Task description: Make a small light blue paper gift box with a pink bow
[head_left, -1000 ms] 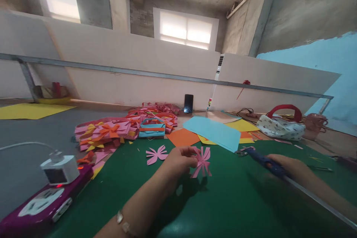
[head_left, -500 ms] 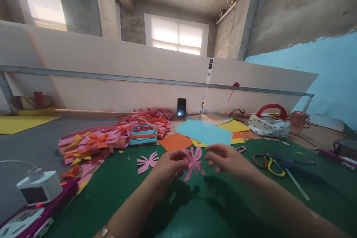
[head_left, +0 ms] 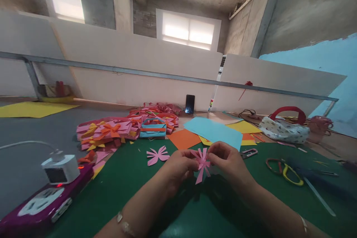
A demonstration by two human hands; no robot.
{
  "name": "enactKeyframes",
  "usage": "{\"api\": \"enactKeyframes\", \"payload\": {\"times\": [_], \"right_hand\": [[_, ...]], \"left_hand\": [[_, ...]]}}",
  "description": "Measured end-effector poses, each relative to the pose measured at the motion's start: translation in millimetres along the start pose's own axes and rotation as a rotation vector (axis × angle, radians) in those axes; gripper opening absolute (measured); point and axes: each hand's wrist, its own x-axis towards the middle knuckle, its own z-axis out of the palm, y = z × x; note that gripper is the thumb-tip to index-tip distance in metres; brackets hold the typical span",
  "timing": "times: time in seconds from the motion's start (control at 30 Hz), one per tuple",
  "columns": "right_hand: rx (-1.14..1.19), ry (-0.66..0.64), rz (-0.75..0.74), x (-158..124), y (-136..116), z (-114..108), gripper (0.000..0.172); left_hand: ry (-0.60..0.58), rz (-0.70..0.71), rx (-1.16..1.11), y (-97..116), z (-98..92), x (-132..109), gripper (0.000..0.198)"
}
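Observation:
Between my hands, a little above the green mat [head_left: 134, 197], is a pink paper flower [head_left: 202, 164] with narrow cut petals. My left hand [head_left: 181, 167] pinches its left side between thumb and fingers. On the upper right, the thumb and forefinger of my right hand [head_left: 227, 160] close on one of its petals. A second pink paper cutout [head_left: 157, 155], shaped like spread petals, lies flat on the mat to the left of my hands. Just beyond my right hand rests a small pink cutter [head_left: 249, 153].
Pink and orange paper pieces [head_left: 111, 132] are heaped at the left, beside a blue paper bag [head_left: 153, 129]. Coloured sheets [head_left: 213, 130] lie ahead, near a phone [head_left: 190, 104]. Yellow-and-red scissors [head_left: 291, 174] and a glue stick [head_left: 319, 197] are at right; a purple power strip [head_left: 69, 193] at left.
My right hand has moved in to the flower and now grips a petal; before, it hovered apart with fingers loose. The flower has turned slightly. The whole view has shifted.

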Motion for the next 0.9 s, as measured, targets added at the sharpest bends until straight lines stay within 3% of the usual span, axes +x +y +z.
{"api": "enactKeyframes", "payload": {"times": [0.23, 0.37, 0.5, 0.9], "right_hand": [[-0.452, -0.038, -0.504, -1.9, 4.1, -9.9, 0.012], [-0.698, -0.027, -0.694, -2.9, 9.8, -11.8, 0.016], [-0.854, -0.039, -0.762, -3.6, 11.4, -11.8, 0.018], [-1.018, -0.008, -0.771, -8.2, 6.6, -7.7, 0.021]], "left_hand": [[-0.003, -0.006, 0.062, 0.0, -1.2, 1.8, 0.03], [-0.007, -0.055, 0.084, 2.2, -1.3, 1.4, 0.028], [-0.04, -0.04, 0.088, 1.6, -4.5, 3.5, 0.031], [-0.066, -0.02, 0.109, -4.6, -9.3, 8.8, 0.035]]}}
